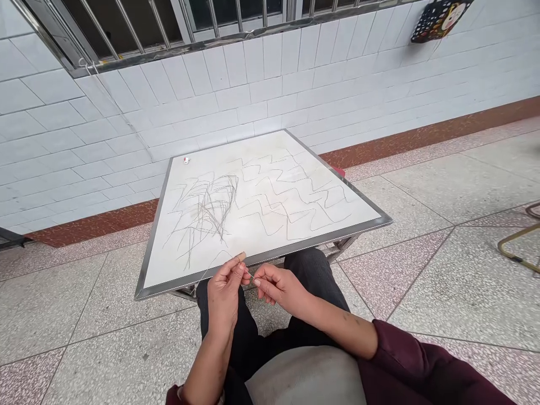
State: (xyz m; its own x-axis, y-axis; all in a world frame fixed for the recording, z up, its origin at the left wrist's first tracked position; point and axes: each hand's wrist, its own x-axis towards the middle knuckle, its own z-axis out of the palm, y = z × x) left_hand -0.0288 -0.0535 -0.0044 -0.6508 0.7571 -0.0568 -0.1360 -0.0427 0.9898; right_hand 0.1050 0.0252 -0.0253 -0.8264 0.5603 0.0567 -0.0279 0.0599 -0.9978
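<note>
Just beyond the near edge of the white tabletop [261, 247], the left hand [225, 289] is nearly closed, thumb and index finger pinching a thin wire [250, 274] (a tan covering [242, 256] sits on one fingertip). The wire spans the short gap to the right hand [280, 286], whose thumb and index finger pinch it too, the other fingers curled in. A fine strand also seems to arc out left of the left hand, over the table's edge. Farther off, on the tabletop, a tangle of dark wires [206, 205] lies at left, beyond the left hand; separate zigzag wires [291, 197] spread across the right and far parts.
</note>
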